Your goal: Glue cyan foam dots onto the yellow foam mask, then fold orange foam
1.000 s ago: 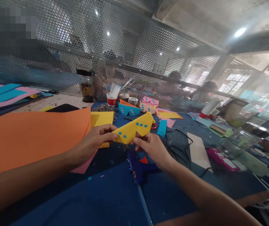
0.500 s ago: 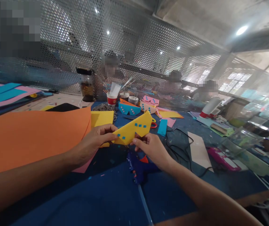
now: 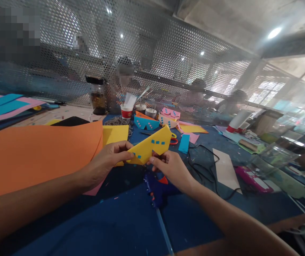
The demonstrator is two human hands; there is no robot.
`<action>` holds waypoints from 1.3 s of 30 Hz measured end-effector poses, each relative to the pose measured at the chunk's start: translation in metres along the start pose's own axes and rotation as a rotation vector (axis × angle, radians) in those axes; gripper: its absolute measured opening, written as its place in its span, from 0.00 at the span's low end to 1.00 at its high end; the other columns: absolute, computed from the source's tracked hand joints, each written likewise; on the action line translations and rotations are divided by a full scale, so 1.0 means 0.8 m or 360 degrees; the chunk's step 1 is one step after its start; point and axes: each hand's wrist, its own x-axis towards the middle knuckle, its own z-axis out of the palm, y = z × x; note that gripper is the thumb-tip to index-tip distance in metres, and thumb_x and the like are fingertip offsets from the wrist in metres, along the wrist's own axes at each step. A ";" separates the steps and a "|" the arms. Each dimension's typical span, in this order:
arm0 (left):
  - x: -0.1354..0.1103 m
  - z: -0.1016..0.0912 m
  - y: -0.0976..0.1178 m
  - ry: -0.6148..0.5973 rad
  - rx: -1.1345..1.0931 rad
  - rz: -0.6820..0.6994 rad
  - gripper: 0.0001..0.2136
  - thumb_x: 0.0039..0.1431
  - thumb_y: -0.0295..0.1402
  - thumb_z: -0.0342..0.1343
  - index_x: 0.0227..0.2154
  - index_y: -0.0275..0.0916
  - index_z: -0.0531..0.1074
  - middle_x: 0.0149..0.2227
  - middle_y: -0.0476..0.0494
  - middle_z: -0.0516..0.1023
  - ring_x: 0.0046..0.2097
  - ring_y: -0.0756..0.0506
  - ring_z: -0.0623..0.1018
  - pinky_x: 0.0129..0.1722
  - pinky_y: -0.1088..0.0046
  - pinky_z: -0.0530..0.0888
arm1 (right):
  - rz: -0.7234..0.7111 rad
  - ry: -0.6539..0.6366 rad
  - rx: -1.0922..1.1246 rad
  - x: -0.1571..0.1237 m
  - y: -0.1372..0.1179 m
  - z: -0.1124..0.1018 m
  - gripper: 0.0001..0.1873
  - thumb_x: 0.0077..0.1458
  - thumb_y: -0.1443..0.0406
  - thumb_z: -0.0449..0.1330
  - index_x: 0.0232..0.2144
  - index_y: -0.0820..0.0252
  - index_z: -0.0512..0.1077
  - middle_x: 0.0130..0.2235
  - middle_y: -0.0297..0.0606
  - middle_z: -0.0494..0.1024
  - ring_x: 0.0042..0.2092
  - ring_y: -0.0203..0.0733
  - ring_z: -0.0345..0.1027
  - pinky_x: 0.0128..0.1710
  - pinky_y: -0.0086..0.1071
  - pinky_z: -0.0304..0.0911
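Note:
Between my two hands is a folded yellow paper piece [image 3: 147,145] with small blue squares stuck on it and a notch in its lower edge. My left hand [image 3: 113,160] pinches its left end between thumb and fingers. My right hand [image 3: 168,165] is closed on the lower edge near the notch. Just below, a dark blue glue gun [image 3: 156,192] with a red trigger lies on the blue table, a clear glue stick [image 3: 164,231] running out toward me. Red-handled scissors [image 3: 174,141] are partly hidden behind the yellow paper.
Large orange sheets [image 3: 40,156] spread on the left. Farther back stand a lidded jar [image 3: 97,97], a red-and-white paper cup [image 3: 126,112] and similar blue [image 3: 145,123] and pink [image 3: 171,113] folded pieces. A black cord [image 3: 197,170], a cream sheet [image 3: 224,167] and a magenta device [image 3: 253,179] lie right.
The yellow paper has shifted very slightly left in my hands. Both hands keep their hold, and the things on the table stay where they were.

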 end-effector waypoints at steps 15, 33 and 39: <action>0.008 -0.006 -0.011 -0.0032 -0.0027 -0.0027 0.12 0.51 0.42 0.71 0.30 0.41 0.78 0.31 0.51 0.81 0.32 0.49 0.76 0.31 0.75 0.66 | 0.0024 -0.0002 0.0020 -0.001 0.001 0.000 0.04 0.61 0.67 0.66 0.37 0.64 0.77 0.34 0.39 0.85 0.30 0.36 0.77 0.30 0.27 0.69; 0.008 -0.005 -0.008 -0.0011 0.0054 -0.0035 0.13 0.50 0.44 0.71 0.30 0.41 0.78 0.32 0.48 0.82 0.33 0.47 0.77 0.31 0.73 0.68 | 0.0014 0.0009 -0.0018 0.001 0.004 -0.001 0.03 0.62 0.68 0.66 0.37 0.64 0.77 0.36 0.41 0.86 0.30 0.35 0.77 0.32 0.28 0.71; 0.009 -0.005 -0.009 -0.0014 0.0084 -0.0024 0.13 0.49 0.44 0.71 0.30 0.42 0.78 0.32 0.49 0.82 0.32 0.47 0.76 0.29 0.74 0.66 | 0.0041 0.0020 -0.0015 0.000 0.002 0.000 0.03 0.62 0.68 0.66 0.37 0.64 0.77 0.36 0.41 0.86 0.30 0.35 0.77 0.31 0.27 0.71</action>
